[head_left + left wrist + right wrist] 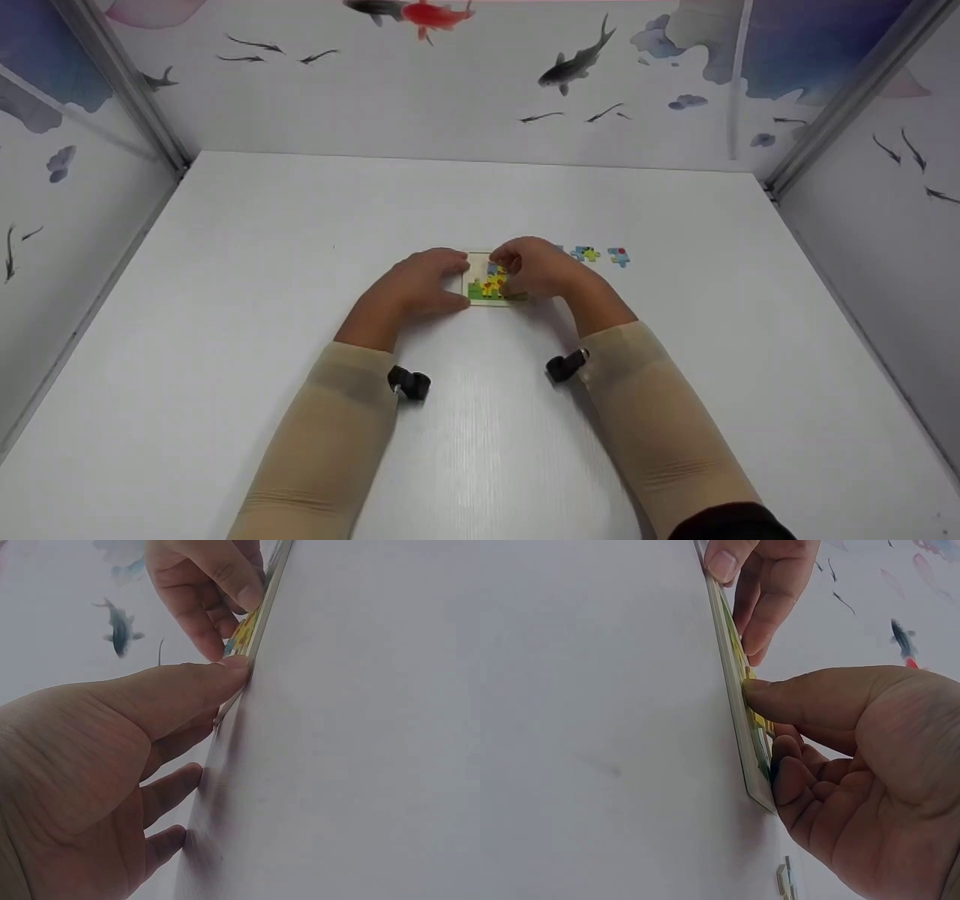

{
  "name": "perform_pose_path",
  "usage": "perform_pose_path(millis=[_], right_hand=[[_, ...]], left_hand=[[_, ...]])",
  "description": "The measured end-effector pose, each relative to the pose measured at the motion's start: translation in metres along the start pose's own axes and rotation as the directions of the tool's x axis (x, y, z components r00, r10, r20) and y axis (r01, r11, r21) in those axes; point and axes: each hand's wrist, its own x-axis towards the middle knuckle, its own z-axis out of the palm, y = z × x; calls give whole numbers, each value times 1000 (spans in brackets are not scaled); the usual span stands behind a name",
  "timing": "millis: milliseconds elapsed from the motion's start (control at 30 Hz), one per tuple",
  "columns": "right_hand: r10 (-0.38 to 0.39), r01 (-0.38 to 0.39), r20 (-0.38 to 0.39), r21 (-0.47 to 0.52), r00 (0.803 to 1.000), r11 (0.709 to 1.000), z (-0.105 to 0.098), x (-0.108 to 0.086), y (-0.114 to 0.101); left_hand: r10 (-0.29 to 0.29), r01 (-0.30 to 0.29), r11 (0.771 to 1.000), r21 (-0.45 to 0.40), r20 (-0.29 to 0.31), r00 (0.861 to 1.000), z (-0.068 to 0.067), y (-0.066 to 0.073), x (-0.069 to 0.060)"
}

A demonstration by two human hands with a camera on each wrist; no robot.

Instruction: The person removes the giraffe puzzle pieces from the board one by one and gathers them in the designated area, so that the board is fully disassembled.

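Observation:
A small wooden puzzle board (478,262) lies flat on the table, with green, yellow and blue pieces (487,285) in its lower and middle part. My left hand (424,281) holds the board by its left side, thumb at the near corner and fingers at the far one. Over the board's right half, my right hand (544,266) has its fingers curled and its thumb on a yellow puzzle piece (759,721). That hand pinches the piece at the board's surface and hides much of it. In the left wrist view, the left thumb (199,682) rests on the board's rim.
Loose puzzle pieces lie right of the board behind the right hand, among them a blue-and-yellow one (586,253) and a blue one with a red spot (619,256). The white table (480,427) is bounded by fish-patterned panels (450,97) at the back and sides.

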Motion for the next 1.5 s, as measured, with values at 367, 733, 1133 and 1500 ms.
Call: perform_pose_path(millis=[367,733,1133,1500], right_hand=[[-12,12,-7,30,1000,999,-3,0,1],[3,-4,-44,-14,999,1000,-8,-2,-2],[9,-9,-85,0,996,1000,-53,-19,39],[126,-122,-102,39,987,992,-87,-48,101]], left_hand=[[12,-12,1000,13,-6,1000,-1,2,-1],[-24,24,1000,8,-9,1000,0,3,-1],[-35,35,999,-6,-21,999,2,5,-2],[-36,35,999,-39,-25,999,3,3,-3]])
